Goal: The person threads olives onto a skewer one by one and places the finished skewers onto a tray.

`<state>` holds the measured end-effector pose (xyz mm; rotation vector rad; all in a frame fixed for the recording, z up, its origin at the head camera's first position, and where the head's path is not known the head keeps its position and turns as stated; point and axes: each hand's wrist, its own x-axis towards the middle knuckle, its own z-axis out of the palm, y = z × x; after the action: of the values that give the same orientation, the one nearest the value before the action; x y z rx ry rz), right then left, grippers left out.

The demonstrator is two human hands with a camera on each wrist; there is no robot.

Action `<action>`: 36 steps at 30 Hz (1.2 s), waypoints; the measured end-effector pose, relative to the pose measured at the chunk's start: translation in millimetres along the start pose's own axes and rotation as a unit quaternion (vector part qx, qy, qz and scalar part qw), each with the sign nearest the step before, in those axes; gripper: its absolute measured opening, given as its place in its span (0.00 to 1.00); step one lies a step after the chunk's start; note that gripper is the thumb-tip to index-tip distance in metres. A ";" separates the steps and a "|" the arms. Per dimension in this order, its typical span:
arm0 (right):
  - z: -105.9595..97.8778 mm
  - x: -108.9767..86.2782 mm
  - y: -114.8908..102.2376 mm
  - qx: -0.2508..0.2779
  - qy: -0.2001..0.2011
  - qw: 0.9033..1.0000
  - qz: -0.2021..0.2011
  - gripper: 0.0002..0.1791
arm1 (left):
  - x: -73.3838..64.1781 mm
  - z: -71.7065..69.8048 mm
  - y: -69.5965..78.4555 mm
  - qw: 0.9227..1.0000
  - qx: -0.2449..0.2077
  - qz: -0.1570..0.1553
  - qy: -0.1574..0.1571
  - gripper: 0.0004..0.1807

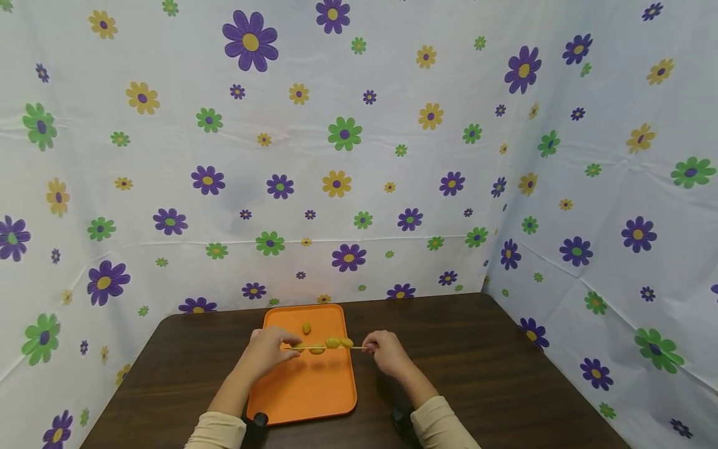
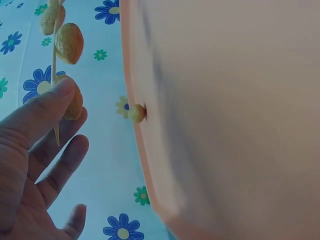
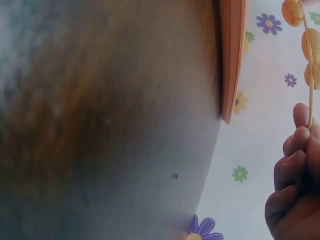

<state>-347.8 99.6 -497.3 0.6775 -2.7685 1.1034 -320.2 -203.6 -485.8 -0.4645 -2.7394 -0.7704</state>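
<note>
A thin wooden skewer (image 1: pixel 358 348) runs level above the orange tray (image 1: pixel 305 393), with several small yellow-brown oval pieces (image 1: pixel 333 343) threaded on it. My left hand (image 1: pixel 269 350) pinches the endmost piece (image 2: pixel 75 102) between thumb and fingers, near the skewer's pointed tip (image 2: pixel 57 137). The other left fingers are spread. My right hand (image 1: pixel 386 350) grips the skewer's opposite end, its fingers curled, as the right wrist view also shows. One loose oval piece (image 1: pixel 306 328) lies toward the far end of the tray. The pieces' exact kind cannot be told.
The tray lies on a dark brown wooden table (image 1: pixel 449 349), left of its middle. A white curtain (image 1: pixel 376 181) with purple, green and yellow flowers stands behind the table and along its sides. Black bands (image 1: pixel 258 427) show at my wrists.
</note>
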 end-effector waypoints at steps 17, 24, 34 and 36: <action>-4.3 1.7 -3.6 -0.008 0.009 1.000 -0.007 0.13 | 2.3 1.9 4.7 0.999 0.013 0.038 0.010 0.09; -2.4 4.6 -4.2 -0.006 -0.002 1.000 0.008 0.14 | 4.5 2.9 6.5 0.999 0.010 0.046 0.005 0.08; -0.7 3.2 -3.6 0.007 -0.013 0.999 0.034 0.13 | 4.4 3.7 7.6 0.999 0.001 0.035 0.001 0.08; -1.4 2.9 -2.2 0.009 -0.014 0.999 0.033 0.13 | 4.8 1.9 6.8 1.000 -0.002 0.025 -0.004 0.09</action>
<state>-349.5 98.0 -494.2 0.6128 -2.8270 1.1398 -322.4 -195.9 -482.7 -0.5349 -2.7226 -0.7645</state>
